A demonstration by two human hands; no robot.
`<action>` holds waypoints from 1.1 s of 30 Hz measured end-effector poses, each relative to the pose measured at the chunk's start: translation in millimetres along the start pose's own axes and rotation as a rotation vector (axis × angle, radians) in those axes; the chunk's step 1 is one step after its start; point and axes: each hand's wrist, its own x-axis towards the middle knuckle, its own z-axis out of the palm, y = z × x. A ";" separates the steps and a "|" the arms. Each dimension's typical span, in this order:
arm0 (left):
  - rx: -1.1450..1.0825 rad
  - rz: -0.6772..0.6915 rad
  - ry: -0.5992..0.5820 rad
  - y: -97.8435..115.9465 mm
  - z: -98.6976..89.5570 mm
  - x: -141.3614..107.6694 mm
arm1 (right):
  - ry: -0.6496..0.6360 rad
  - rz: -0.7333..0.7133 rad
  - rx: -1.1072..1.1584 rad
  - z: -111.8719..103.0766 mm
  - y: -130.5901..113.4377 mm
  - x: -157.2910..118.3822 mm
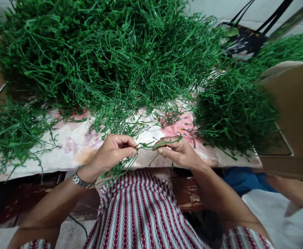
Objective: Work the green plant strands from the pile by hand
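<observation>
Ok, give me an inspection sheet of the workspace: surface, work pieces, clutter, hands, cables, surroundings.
Surface: white floral-printed table covering, partly buried.
Work pieces: thin green stems stretched between the hands; large tangled heap of green stems behind.
Clutter: smaller green piles at left and right; loose stems around the hands.
Hands: left hand and right hand each pinch the stems; silver metal watch on the left wrist.
Cables: thin dark cord on the floor, lower left; whether it is a cable cannot be told.
Surroundings: brown cardboard box at right; black floral-patterned bag behind; another person's bare limb at right.
</observation>
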 end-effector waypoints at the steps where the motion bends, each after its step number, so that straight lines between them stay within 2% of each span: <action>1: -0.036 -0.007 0.018 -0.9 1.3 0.5 | 0.009 -0.021 -0.050 0.1 1.3 -0.4; 5: -0.135 -0.058 0.091 -2.5 2.2 -0.8 | 0.027 -0.093 -0.421 -13.2 0.9 -11.5; 8: -0.190 -0.102 0.123 -4.4 0.8 -1.9 | 0.178 -0.135 -0.741 -42.5 -9.1 -25.4; 10: -0.195 -0.094 0.125 -6.7 0.5 -1.9 | 0.398 -0.163 -0.969 -70.4 -14.8 -32.6; 13: -0.170 -0.058 0.100 -9.9 2.1 -1.5 | 0.907 -0.191 -1.333 -116.2 -11.7 -36.0; 14: -0.172 -0.050 0.095 -10.5 3.0 -1.4 | 1.013 -0.174 -1.406 -129.7 -7.8 -35.5; 15: -0.180 -0.046 0.094 -10.6 4.2 -1.4 | 1.031 -0.104 -1.444 -141.3 -3.6 -34.8; 17: -0.203 -0.051 0.102 -9.5 6.5 -1.8 | 0.871 0.099 -1.470 -157.0 3.1 -33.2; 19: -0.223 -0.066 0.112 -6.9 8.5 -2.3 | 0.761 0.216 -1.452 -162.4 4.5 -32.6; 21: -0.234 -0.075 0.121 -3.6 10.0 -2.7 | 0.800 0.190 -1.441 -158.3 0.7 -32.6; 22: -0.240 -0.076 0.127 -2.1 10.5 -2.8 | 0.870 0.110 -1.445 -152.5 -2.3 -32.3; 25: -0.241 -0.066 0.148 -0.2 12.0 -2.2 | 1.070 -0.273 -1.363 -117.7 -11.2 -28.1; 26: -0.240 -0.062 0.145 -0.6 12.6 -1.8 | 1.027 -0.350 -1.258 -100.2 -13.4 -25.3; 27: -0.240 -0.054 0.135 -1.4 13.3 -1.3 | 0.852 -0.339 -1.081 -80.7 -15.1 -21.9; 28: -0.237 -0.045 0.122 -2.5 14.2 -0.7 | 0.567 -0.332 -0.861 -60.2 -16.2 -17.9; 29: -0.228 -0.036 0.106 -3.7 15.3 -0.3 | 0.356 -0.316 -0.699 -40.0 -16.8 -13.4; 31: -0.199 -0.007 0.081 -5.8 17.9 0.3 | 0.211 -0.317 -0.503 -4.8 -16.4 -3.4; 33: -0.160 0.020 0.069 -6.7 20.7 0.1 | 0.180 -0.292 -0.308 19.4 -14.2 6.4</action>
